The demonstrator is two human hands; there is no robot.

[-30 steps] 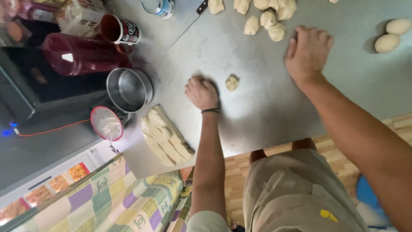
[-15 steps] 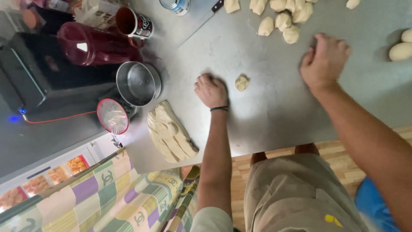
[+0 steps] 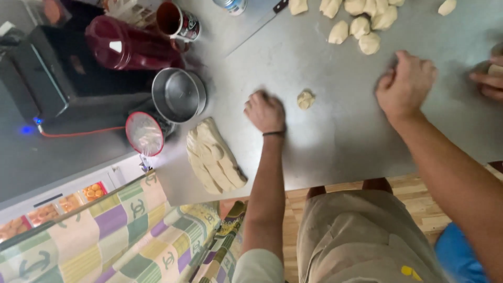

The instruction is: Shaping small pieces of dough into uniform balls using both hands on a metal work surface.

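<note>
Left hand [image 3: 265, 111] fisted, pressing down on the steel bench [image 3: 335, 141], small soft dough ball [image 3: 305, 99] at its 2 o'clock, likely light and tacky, cup from above; right hand [image 3: 406, 84] curled shut, contents unclear.

red can w/ black-white label [image 3: 181, 22] top left, blue-white can [image 3: 230, 5] top edge

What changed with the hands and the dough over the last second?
The right hand went from flat on the table to a loose fist. Another person's hand came in at the right edge, where two dough balls lay earlier. The left hand stayed fisted beside the small dough piece. The dough slab and pot kept their places.
</note>
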